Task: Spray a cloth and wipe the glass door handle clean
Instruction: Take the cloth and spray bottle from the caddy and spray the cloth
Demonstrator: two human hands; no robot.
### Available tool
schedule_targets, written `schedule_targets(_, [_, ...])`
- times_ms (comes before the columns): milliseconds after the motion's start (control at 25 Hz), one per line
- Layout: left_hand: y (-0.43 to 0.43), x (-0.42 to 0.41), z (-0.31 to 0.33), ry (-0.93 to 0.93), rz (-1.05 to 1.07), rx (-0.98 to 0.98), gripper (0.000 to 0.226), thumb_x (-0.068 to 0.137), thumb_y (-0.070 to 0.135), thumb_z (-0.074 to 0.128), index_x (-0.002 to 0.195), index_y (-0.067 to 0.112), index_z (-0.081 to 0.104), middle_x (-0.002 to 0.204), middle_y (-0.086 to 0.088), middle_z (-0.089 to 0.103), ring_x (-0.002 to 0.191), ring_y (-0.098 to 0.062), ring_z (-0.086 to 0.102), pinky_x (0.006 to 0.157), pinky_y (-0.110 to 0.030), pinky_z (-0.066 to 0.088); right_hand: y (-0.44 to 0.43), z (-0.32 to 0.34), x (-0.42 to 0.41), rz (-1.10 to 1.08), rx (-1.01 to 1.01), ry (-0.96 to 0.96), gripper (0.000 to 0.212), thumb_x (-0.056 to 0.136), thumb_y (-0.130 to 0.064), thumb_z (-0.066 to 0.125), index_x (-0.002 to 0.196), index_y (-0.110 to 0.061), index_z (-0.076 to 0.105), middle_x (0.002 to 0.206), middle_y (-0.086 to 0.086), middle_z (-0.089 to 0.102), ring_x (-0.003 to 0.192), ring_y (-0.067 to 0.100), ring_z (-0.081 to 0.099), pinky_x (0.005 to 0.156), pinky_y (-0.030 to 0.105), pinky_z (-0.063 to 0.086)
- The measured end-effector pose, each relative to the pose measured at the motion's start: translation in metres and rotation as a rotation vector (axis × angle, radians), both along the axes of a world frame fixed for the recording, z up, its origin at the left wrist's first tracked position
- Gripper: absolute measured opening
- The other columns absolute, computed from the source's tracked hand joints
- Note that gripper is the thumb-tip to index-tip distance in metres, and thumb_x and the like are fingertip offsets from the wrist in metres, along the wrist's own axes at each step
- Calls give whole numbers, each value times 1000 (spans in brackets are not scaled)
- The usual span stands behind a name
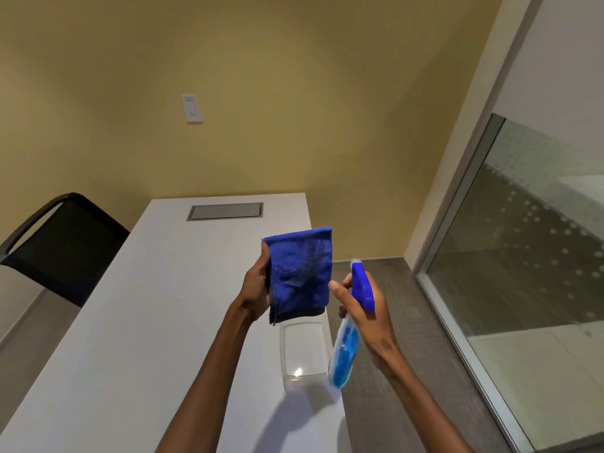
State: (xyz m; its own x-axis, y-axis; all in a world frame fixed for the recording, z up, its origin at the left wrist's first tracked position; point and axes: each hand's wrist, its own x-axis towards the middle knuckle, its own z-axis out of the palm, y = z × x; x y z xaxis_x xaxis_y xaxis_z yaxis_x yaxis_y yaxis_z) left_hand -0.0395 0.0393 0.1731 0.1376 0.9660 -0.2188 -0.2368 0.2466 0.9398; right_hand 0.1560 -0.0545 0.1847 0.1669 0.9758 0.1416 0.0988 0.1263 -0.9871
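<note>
My left hand (256, 284) holds a folded blue microfibre cloth (299, 273) upright above the white table, with darker damp patches on its face. My right hand (362, 308) grips a spray bottle (346, 348) of blue liquid just right of the cloth. Its blue trigger head (361, 284) points toward the cloth, with a finger at the front of the head. No door handle is in view; only a glass panel (529, 250) shows on the right.
A clear plastic container (304, 354) stands on the white table (130, 322) under my hands. A black chair (62, 246) sits at the table's left. A metal cable hatch (225, 211) is set in the tabletop. Grey floor (408, 354) runs between table and glass.
</note>
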Motion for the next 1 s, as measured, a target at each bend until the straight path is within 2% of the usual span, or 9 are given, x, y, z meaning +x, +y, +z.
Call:
schedule_targets(200, [16,-26,-5,-34,66,-14,51,102,54,26,120,22,62,108,-9,70,92,-22,67,79,-35,58,58,-67,-20,-68,-89,-41,27,90,-16,75,103,-25,53,88,4,59,70,15,62,66,26,54])
schedule_targets(360, [30,-51,-15,-81,90,-62,61,87,62,38,121,19,64,113,-12,70,99,-28,66,87,-43,56,104,-124,-34,-121,-174,-113,36,76,-36,77,102,-32,52,89,3,62,73,16,60,75,40,58])
schedule_targets(400, [36,-57,-16,-113,97,-75,62,86,62,40,122,18,64,116,-13,70,101,-29,66,88,-44,56,113,-131,-40,-130,-197,-80,36,73,-34,77,99,-30,52,90,7,61,74,17,59,75,40,57])
schedule_targets(520, [49,-68,-12,-193,100,-89,63,87,61,42,123,15,65,117,-13,71,103,-29,68,89,-44,58,136,-149,-54,-159,-277,-7,33,81,-1,78,97,-11,50,95,15,55,79,19,55,68,19,55])
schedule_targets(600, [58,-67,-8,-209,95,-105,61,90,60,39,122,15,65,114,-11,74,100,-27,70,86,-42,60,150,-167,-56,-163,-328,-2,34,83,11,73,100,-4,47,97,14,51,82,19,54,64,15,55])
schedule_targets(760, [75,-59,-7,-169,65,-127,58,97,57,32,121,16,65,110,-9,75,97,-26,71,82,-39,61,167,-190,-64,-210,-394,-31,36,86,11,70,105,-7,46,96,15,49,83,25,55,73,34,60])
schedule_targets(880, [85,-52,-9,-131,42,-149,56,102,54,27,118,16,65,104,-8,76,91,-23,73,76,-36,63,177,-200,-64,-222,-404,-34,32,90,6,65,97,-19,45,95,14,52,85,31,54,77,45,52])
schedule_targets(960, [91,-49,-10,-129,30,-158,57,103,53,26,118,15,65,103,-7,76,90,-22,73,76,-35,63,181,-192,-63,-179,-420,-76,34,93,1,61,101,-26,43,102,7,49,88,23,50,81,35,50])
schedule_targets(1000, [93,-48,-11,-129,25,-160,57,104,53,25,118,15,65,102,-7,77,89,-22,73,75,-34,64,183,-192,-61,-148,-423,-61,36,91,5,62,104,-23,43,103,6,47,86,20,49,79,24,50])
